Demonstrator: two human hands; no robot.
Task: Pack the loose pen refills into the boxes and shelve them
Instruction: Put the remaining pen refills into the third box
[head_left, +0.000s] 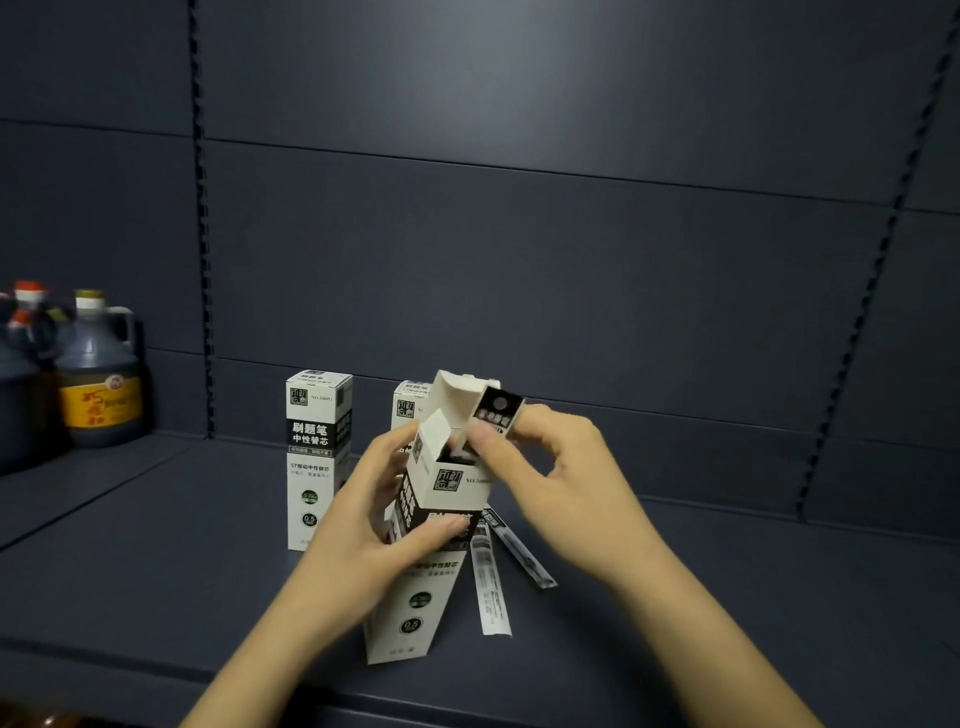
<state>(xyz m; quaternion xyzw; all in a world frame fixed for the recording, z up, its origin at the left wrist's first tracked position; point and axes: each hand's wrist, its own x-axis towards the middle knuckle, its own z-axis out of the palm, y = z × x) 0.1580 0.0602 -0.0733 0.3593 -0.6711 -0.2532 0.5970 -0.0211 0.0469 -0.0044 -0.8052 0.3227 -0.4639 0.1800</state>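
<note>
A tall white-and-black refill box (415, 587) stands tilted on the dark shelf (156, 545), its top flaps open. My left hand (374, 514) grips its upper part from the left. My right hand (545, 467) pinches the black-printed lid flap (498, 413) at the box mouth. Two wrapped pen refills (491, 582) lie on the shelf just right of the box. A closed matching box (317, 457) stands upright behind on the left. A second one (410, 405) is mostly hidden behind the held box.
Dark sauce jugs, one with a yellow label (98, 374), stand at the far left of the shelf. The slotted back panel (519, 234) rises behind. The shelf's front edge (467, 712) runs along the bottom.
</note>
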